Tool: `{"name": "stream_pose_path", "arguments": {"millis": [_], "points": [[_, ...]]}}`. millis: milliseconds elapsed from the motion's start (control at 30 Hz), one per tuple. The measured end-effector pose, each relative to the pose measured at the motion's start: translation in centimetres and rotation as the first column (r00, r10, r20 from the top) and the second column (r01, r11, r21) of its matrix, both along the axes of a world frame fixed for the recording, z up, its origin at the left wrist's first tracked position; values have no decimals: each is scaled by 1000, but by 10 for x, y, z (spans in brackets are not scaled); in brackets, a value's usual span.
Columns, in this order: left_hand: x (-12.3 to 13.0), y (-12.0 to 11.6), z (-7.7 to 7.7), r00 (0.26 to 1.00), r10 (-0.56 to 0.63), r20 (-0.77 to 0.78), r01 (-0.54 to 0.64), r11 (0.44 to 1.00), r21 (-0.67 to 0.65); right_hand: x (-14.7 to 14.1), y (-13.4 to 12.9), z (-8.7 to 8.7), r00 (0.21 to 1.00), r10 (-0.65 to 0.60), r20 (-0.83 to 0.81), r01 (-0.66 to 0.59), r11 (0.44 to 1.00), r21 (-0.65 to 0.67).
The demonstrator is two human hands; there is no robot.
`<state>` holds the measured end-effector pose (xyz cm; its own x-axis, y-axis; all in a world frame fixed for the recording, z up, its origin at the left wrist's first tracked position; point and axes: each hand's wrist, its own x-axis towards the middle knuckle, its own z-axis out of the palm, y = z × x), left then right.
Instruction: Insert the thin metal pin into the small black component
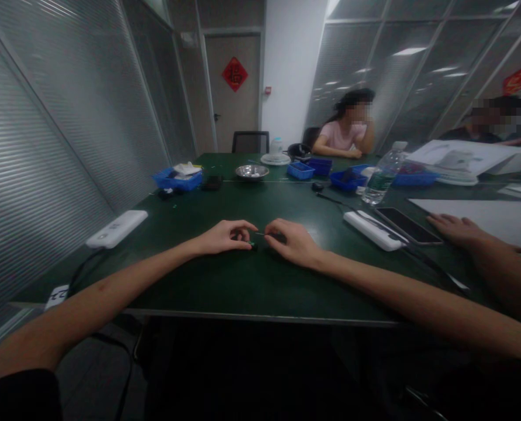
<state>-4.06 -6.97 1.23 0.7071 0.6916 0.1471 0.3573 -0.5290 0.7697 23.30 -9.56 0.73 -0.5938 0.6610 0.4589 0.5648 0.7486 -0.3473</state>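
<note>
In the center of the frame, the left hand (230, 237) curves its fingers and thumb around and pinches a small dark piece (254, 246) with a touch of green, low at the thumb tip. Just right of it, a thin, pale sliver (260, 234) juts leftward from the right hand (294, 241), whose thumb and forefinger close on it. The fingers partly cover both items; the piece's outline blurs into the dark green table (260, 292), and the sliver's right end is hidden.
</note>
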Motion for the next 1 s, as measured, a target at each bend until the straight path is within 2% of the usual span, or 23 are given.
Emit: {"name": "stream_pose_path", "arguments": {"millis": [233,433,633,800,900,1000], "points": [[-7,4,0,997,20,-78,-14,997,71,0,-9,8,997,60,45,-60,998,-6],[-7,5,-2,997,34,-68,-29,997,67,-1,-10,10,997,39,70,-39,999,-7],[-5,3,-3,999,-30,-29,31,998,48,0,-7,7,982,158,105,-159,987,-6],[-1,-1,-2,998,-24,-60,27,998,58,0,-1,-1,978,185,92,-187,982,13],[0,-2,0,999,-13,-37,15,999,44,0,2,-5,987,158,25,-158,987,26],[-1,0,0,1000,9,0,-9,1000,16,-1,5,-5,998,62,-21,-61,998,28]]}}
